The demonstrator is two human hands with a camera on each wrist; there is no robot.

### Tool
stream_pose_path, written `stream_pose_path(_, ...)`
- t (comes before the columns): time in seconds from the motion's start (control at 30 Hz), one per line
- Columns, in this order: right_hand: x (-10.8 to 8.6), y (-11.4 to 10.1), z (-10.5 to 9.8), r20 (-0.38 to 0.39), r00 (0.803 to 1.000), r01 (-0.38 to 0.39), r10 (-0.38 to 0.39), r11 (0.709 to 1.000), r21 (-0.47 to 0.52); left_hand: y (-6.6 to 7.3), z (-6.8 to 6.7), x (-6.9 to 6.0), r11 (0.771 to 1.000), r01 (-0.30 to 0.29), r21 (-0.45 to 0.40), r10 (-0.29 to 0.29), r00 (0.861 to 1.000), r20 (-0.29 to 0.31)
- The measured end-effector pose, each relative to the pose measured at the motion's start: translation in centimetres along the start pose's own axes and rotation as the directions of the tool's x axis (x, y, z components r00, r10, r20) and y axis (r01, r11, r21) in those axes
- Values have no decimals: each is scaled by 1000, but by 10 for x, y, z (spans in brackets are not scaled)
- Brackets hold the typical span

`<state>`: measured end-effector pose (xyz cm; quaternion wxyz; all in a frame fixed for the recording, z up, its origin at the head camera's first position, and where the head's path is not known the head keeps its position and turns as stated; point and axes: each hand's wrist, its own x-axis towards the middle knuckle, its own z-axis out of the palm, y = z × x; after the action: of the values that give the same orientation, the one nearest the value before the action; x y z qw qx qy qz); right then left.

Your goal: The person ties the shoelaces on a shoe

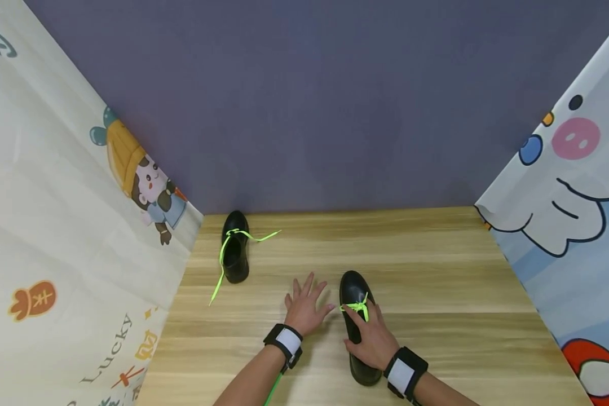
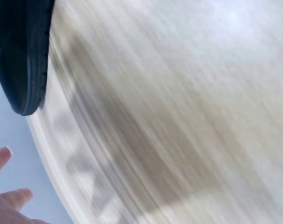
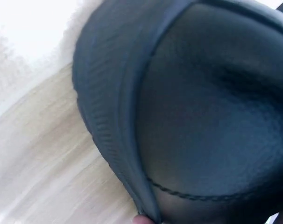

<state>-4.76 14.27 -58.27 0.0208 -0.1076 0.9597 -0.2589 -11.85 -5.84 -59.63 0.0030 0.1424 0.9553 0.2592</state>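
A black shoe [image 1: 353,286] with a neon green lace [image 1: 357,306] tied in a bow lies on the wooden surface, toe pointing away. My right hand [image 1: 375,340] rests over its opening and right side, fingers spread near the bow; whether it grips the shoe is unclear. Just left of the shoe, my left hand [image 1: 304,309] hovers or rests with fingers spread, holding nothing. The left wrist view shows part of a shoe [image 2: 36,56] and some left fingertips [image 2: 15,198]. In the right wrist view the shoe's black leather [image 3: 211,126] fills most of the picture, with a fingertip at its lower edge.
A second black shoe [image 1: 235,262] stands at the back left of the wooden surface [image 1: 426,254], its green lace [image 1: 221,265] untied with both ends spread. A dark wall [image 1: 309,113] rises behind, with printed cloths [image 1: 81,225] on the left and right.
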Motion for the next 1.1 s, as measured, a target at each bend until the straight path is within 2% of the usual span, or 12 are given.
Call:
stream_pose_path(0.13,4,4,1,-26,1000,10,-10,1000,20,-5,-1,-4,1000,22,16,-22,1000,-8)
stream_pose_path(0.3,15,21,-3,-45,999,23,-21,998,50,-11,-7,-7,997,73,-12,-73,997,3)
stream_pose_path(0.53,32,49,-24,20,999,-32,30,995,98,-22,-13,-7,990,132,-57,-135,989,-53)
stream_pose_path(0.93,50,96,-69,53,992,-116,114,993,33,-39,-22,-6,989,131,-70,-139,981,-138)
stream_pose_path(1.1,56,116,-80,11,994,-111,112,994,-19,-45,-27,-6,988,147,-55,-154,977,-148)
